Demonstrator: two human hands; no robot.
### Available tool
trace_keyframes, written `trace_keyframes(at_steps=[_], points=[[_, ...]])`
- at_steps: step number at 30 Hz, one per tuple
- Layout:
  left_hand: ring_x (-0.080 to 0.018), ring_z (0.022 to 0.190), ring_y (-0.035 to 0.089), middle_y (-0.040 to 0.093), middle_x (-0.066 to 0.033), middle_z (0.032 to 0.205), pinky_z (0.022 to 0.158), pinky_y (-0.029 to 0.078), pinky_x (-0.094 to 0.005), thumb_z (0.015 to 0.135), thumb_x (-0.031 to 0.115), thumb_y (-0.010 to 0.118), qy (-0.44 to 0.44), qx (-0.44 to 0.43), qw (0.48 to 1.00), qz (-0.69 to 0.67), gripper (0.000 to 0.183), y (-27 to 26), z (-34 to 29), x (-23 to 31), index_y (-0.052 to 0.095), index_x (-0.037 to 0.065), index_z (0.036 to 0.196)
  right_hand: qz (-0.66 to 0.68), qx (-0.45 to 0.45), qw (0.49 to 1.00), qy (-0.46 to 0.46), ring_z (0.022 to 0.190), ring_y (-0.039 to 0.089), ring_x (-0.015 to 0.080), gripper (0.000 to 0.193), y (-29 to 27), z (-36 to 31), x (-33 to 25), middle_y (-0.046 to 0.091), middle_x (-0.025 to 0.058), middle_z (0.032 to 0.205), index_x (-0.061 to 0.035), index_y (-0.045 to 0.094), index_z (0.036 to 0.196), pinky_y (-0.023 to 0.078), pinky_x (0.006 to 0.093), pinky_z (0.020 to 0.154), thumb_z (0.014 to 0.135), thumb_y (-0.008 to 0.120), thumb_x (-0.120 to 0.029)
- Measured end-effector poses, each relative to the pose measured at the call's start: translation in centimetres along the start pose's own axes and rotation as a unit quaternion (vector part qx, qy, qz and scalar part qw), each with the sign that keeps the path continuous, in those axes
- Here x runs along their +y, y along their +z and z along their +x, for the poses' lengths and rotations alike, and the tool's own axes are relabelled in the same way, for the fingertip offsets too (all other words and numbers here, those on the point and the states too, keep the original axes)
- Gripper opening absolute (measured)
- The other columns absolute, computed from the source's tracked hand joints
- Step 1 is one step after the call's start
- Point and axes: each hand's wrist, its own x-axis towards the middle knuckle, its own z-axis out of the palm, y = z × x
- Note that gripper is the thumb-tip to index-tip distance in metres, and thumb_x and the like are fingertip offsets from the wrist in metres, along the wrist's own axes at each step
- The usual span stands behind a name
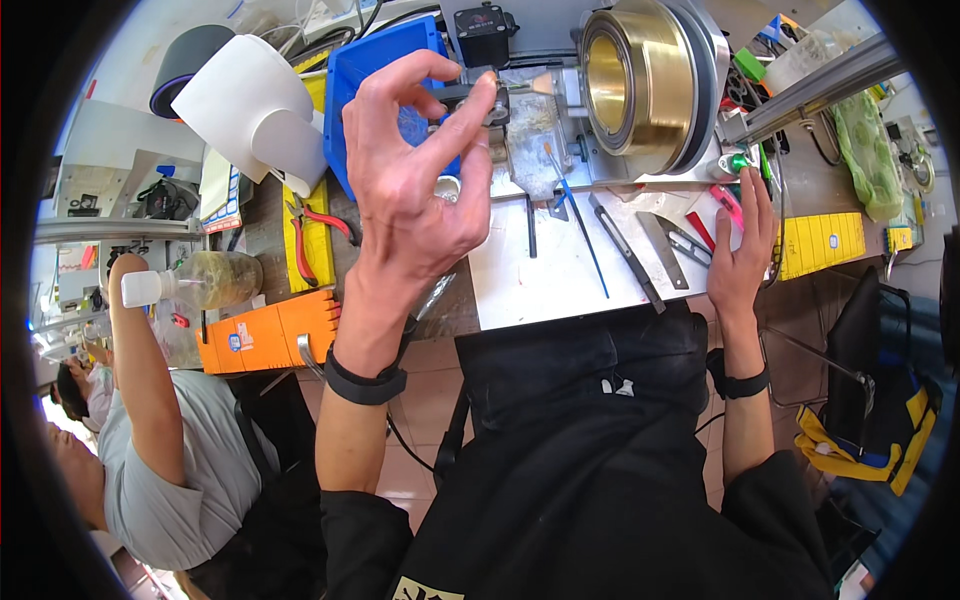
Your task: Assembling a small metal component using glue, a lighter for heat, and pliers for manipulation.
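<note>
My left hand (425,165) is raised over a blue plastic bin (345,90), with bent fingers apart. Its index fingertip is close to a small metal fixture (535,85) of the bench machine; whether it touches cannot be told. I see nothing held between thumb and index finger. A large brass-coloured wheel (655,80) stands to the right of that fixture. My right hand (740,250) rests at the right side of the white work board (515,290), fingers stretched out. Its fingertips are beside a small green-and-silver cylindrical part (737,163).
On the board lie a thin blue brush (585,235), a grey knife (628,255) and a flat metal blade (662,250). Red-handled pliers (303,245), a plastic bottle (215,280) and an orange strip (270,335) are left. A co-worker (190,470) sits there too.
</note>
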Motion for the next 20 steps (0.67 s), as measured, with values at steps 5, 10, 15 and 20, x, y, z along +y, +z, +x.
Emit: trace_keyframes(at_steps=[5, 10, 15, 20], points=[[-0.0194, 0.083, 0.054, 0.054, -0.0093, 0.117, 0.079, 0.047, -0.0312, 0.068, -0.007, 0.066, 0.006, -0.001, 1.0, -0.001, 0.049, 0.04, -0.05, -0.14, 0.076, 0.007, 0.113, 0.009, 0.002, 1.0, 0.005, 0.128, 0.047, 0.0334, 0.052, -0.02, 0.1, -0.15, 0.049, 0.0126, 0.147, -0.0104, 0.049, 0.146, 0.035, 0.042, 0.109, 0.095, 0.057, -0.008], [-0.019, 0.082, 0.055, 0.054, -0.0093, 0.116, 0.08, 0.046, -0.0311, 0.068, -0.007, 0.065, 0.005, -0.004, 1.0, 0.004, 0.05, 0.01, -0.08, -0.12, 0.076, 0.008, 0.114, 0.007, 0.002, 1.0, 0.007, 0.128, 0.047, 0.033, 0.052, 0.01, 0.01, -0.04, 0.05, 0.0124, 0.147, -0.0109, 0.05, 0.146, 0.036, 0.0417, 0.109, 0.095, 0.057, -0.008], [-0.0191, 0.082, 0.055, 0.055, -0.0093, 0.115, 0.08, 0.046, -0.0315, 0.067, -0.008, 0.062, 0.01, -0.003, 1.0, 0.005, 0.051, 0.02, -0.07, -0.22, 0.076, 0.008, 0.114, 0.008, 0.004, 1.0, 0.007, 0.127, 0.048, 0.0327, 0.052, 0.09, -0.01, -0.09, 0.05, 0.0122, 0.146, -0.0113, 0.05, 0.146, 0.036, 0.0415, 0.109, 0.095, 0.058, -0.008], [-0.0201, 0.083, 0.056, 0.055, -0.0092, 0.114, 0.083, 0.046, -0.0332, 0.067, -0.008, 0.06, 0.012, -0.009, 1.0, 0.008, 0.052, -0.05, -0.05, -0.24, 0.076, 0.009, 0.114, 0.008, 0.002, 1.0, 0.012, 0.129, 0.047, 0.0323, 0.052, 0.13, -0.07, 0.0, 0.049, 0.0122, 0.147, -0.0119, 0.05, 0.146, 0.035, 0.0415, 0.11, 0.095, 0.058, -0.008]])
